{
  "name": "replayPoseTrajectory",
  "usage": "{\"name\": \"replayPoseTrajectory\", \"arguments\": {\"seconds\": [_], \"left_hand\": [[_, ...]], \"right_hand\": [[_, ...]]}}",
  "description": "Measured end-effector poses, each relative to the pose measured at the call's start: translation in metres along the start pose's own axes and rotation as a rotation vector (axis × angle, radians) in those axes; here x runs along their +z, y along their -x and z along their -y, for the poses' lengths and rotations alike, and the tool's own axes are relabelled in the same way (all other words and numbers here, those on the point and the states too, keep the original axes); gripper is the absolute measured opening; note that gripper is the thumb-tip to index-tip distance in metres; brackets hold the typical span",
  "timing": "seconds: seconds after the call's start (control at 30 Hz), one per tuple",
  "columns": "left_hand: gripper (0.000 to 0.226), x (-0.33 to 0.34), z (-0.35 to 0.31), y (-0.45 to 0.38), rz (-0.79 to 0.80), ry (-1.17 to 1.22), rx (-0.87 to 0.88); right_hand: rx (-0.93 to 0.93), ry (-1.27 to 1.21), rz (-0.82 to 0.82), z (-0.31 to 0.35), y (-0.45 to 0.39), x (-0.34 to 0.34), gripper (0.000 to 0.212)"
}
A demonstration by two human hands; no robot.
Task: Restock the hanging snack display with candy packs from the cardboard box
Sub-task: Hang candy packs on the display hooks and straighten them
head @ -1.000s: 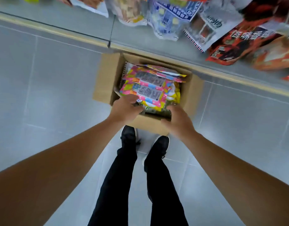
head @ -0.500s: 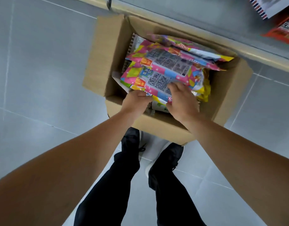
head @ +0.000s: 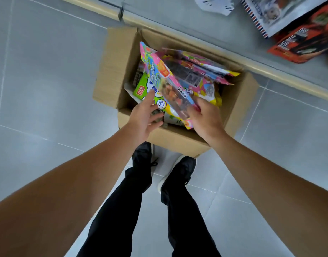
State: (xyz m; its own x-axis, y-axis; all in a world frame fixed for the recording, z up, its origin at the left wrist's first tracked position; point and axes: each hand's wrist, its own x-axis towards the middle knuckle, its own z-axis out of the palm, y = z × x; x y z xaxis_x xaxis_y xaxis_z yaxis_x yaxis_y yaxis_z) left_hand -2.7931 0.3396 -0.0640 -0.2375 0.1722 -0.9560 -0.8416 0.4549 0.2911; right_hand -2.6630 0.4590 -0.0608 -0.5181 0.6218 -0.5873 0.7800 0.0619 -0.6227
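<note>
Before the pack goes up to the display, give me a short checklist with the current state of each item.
1. Right hand grips the pink candy pack at its lower end: ok.
2. Pack lifted clear of the others in the cardboard box: not ok, its upper part overlaps the pile.
3. Left hand free to help: ok, fingers straight, a fingertip at the green pack.
4. Only one pack in the grip: cannot tell, the image is blurred by motion.
5. Hang hole intact: cannot tell.
6. Free hook on the display: cannot tell, only the hanging snack bags show.
</note>
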Motion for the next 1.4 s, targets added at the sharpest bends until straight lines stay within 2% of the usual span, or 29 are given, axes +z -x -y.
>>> {"name": "replayPoseTrajectory", "arguments": {"seconds": [0.07, 0.2, 0.27, 0.37, 0.47, 0.57, 0.63, 0.7, 0.73, 0.83, 0.93, 1.13, 1.4], "left_hand": [[0.051, 0.001, -0.013, 0.032, -0.01, -0.052, 0.039], [0.033, 0.001, -0.042, 0.097, 0.062, -0.108, 0.116], [0.016, -0.002, -0.059, 0.135, 0.125, -0.073, 0.145], [0.01, -0.004, -0.08, 0.191, 0.281, 0.006, 0.182], [0.01, -0.008, -0.1, 0.25, 0.361, -0.026, 0.239], [0.037, -0.01, -0.117, 0.307, 0.381, -0.131, 0.3], [0.026, -0.011, -0.126, 0.338, 0.355, -0.224, 0.348], [0.013, -0.014, -0.134, 0.377, 0.351, -0.335, 0.401], [0.013, -0.014, -0.136, 0.391, 0.357, -0.368, 0.423], [0.018, -0.013, -0.141, 0.425, 0.366, -0.403, 0.478], [0.031, -0.002, -0.145, 0.472, 0.388, -0.419, 0.552], [0.023, 0.025, -0.134, 0.518, 0.442, -0.441, 0.657], [0.016, 0.085, -0.09, 0.651, 0.52, -0.472, 0.951]], "right_hand": [[0.103, -0.199, 0.055, 0.025, 0.029, -0.018, 0.019], [0.305, -0.603, 0.11, 0.08, 0.08, -0.062, 0.005], [0.316, -0.709, 0.194, 0.107, 0.107, -0.091, 0.006], [0.314, -0.794, 0.23, 0.138, 0.142, -0.121, 0.02], [0.348, -0.834, 0.187, 0.171, 0.18, -0.14, 0.036], [0.282, -0.755, 0.071, 0.2, 0.216, -0.161, 0.033], [0.207, -0.691, 0.035, 0.221, 0.236, -0.177, 0.037], [0.143, -0.697, -0.049, 0.247, 0.263, -0.197, 0.02], [0.136, -0.732, -0.067, 0.257, 0.272, -0.203, 0.009], [0.088, -0.765, -0.084, 0.28, 0.296, -0.219, 0.016], [0.061, -0.745, -0.215, 0.298, 0.33, -0.242, 0.023], [0.012, -0.732, -0.282, 0.301, 0.375, -0.28, 0.023], [-0.209, -0.772, -0.339, 0.287, 0.487, -0.384, 0.019]]}}
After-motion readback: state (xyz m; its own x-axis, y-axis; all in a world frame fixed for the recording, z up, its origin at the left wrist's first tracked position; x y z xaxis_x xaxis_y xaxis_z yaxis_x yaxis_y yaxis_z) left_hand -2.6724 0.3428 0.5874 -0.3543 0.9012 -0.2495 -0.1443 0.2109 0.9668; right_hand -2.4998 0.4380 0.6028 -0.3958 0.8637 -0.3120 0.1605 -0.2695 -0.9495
